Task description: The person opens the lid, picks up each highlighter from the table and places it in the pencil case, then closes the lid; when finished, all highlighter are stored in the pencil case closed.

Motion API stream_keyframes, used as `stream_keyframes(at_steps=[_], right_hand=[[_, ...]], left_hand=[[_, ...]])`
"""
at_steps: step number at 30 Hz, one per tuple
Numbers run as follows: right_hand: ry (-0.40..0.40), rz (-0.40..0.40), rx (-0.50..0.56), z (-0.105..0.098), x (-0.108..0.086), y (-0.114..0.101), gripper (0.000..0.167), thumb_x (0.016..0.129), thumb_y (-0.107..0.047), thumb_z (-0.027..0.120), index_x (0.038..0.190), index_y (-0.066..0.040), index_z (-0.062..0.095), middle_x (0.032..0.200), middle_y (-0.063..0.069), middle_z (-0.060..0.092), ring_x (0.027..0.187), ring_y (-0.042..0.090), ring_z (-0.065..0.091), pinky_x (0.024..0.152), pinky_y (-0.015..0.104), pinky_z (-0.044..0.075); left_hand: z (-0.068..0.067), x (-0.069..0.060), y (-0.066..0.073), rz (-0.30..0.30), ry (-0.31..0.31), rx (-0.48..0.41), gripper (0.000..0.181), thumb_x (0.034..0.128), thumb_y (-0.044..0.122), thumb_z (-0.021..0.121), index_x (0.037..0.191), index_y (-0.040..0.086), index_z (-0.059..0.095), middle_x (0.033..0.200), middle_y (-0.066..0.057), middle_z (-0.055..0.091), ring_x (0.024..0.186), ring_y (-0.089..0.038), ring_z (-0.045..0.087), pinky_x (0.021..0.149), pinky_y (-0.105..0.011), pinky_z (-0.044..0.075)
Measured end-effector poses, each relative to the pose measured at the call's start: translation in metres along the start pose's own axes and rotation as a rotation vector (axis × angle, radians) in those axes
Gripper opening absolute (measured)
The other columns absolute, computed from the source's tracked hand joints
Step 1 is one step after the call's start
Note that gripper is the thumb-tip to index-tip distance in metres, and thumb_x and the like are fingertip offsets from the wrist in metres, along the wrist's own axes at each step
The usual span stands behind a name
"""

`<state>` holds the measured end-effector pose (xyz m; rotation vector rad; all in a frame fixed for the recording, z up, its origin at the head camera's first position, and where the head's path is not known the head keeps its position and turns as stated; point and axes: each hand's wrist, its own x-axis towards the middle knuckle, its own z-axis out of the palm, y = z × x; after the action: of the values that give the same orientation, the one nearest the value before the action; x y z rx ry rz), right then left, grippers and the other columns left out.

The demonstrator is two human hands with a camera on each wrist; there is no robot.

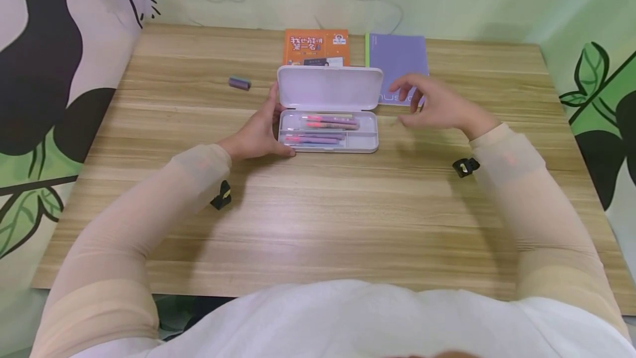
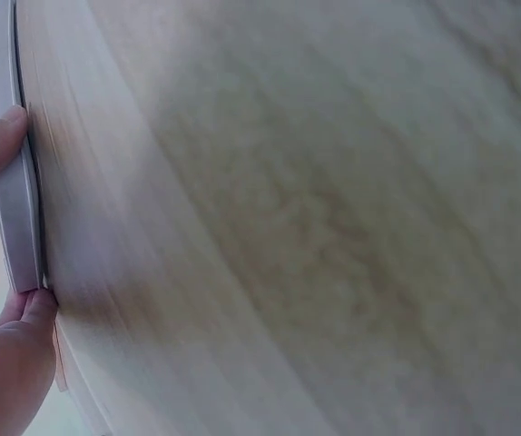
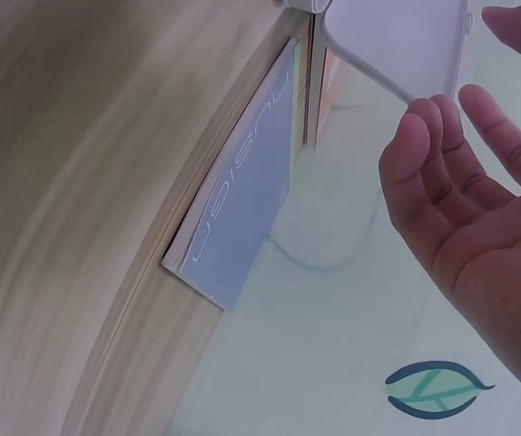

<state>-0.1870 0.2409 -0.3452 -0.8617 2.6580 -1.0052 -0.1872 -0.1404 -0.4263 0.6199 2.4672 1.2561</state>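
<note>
A white pencil case (image 1: 362, 142) lies on the table with its lid (image 1: 330, 88) raised at the back. Several pinkish-purple pens (image 1: 330, 121) lie in its two long compartments, and the front right compartment holds none. My left hand (image 1: 257, 132) grips the case's left end, thumb at the front corner and fingers round the side. In the left wrist view, the thumb and fingers touch the case's edge (image 2: 17, 213). To the right of the case, my right hand (image 1: 433, 105) hovers with loosely bent fingers and nothing between them. It partly covers a purple notebook (image 1: 397, 59).
Behind the lid lies an orange book (image 1: 313, 43), partly hidden. A small dark cylindrical item (image 1: 239, 83) lies left of the case. The wooden table (image 1: 318, 209) meets painted walls at the back and sides.
</note>
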Motion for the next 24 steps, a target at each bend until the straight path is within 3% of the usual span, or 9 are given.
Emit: stream_keyframes(at_steps=[12,16,21,24], right_hand=[[0.025,0.018,-0.006,-0.002,0.002,0.003,0.051,0.076,-0.001,0.075,0.123,-0.006,0.057,0.1,0.01,0.058,0.072,0.015,0.056,0.064,0.02,0.047],[0.029,0.034,-0.012,-0.003,0.003,0.004,0.053,0.076,-0.001,0.076,0.125,-0.006,0.056,0.102,0.01,0.058,0.073,0.014,0.056,0.064,0.02,0.048],[0.033,0.059,-0.008,-0.004,0.006,0.007,0.056,0.075,-0.001,0.076,0.127,-0.006,0.054,0.105,0.01,0.056,0.077,0.019,0.057,0.062,0.018,0.046],[0.029,0.078,0.006,-0.004,0.007,0.006,0.055,0.077,-0.003,0.075,0.127,-0.006,0.054,0.107,0.01,0.056,0.081,0.022,0.057,0.063,0.018,0.046]], left_hand=[[-0.003,0.001,0.002,0.003,0.027,0.01,0.151,0.0544,0.017,0.095,0.153,0.022,-0.02,0.136,-0.015,0.045,0.128,-0.027,0.046,0.119,-0.039,0.025],[-0.008,0.001,0.006,-0.04,0.036,0.005,0.154,0.0524,0.027,0.096,0.152,0.028,-0.022,0.143,-0.014,0.041,0.135,-0.028,0.041,0.12,-0.041,0.024],[-0.019,0.0,0.013,-0.131,0.06,0.003,0.153,0.0527,0.035,0.095,0.151,0.032,-0.022,0.15,-0.015,0.028,0.14,-0.031,0.033,0.117,-0.041,0.03],[-0.026,0.001,0.018,-0.135,0.085,0.008,0.151,0.0547,0.034,0.095,0.151,0.033,-0.022,0.153,-0.015,0.023,0.14,-0.032,0.032,0.116,-0.04,0.033]])
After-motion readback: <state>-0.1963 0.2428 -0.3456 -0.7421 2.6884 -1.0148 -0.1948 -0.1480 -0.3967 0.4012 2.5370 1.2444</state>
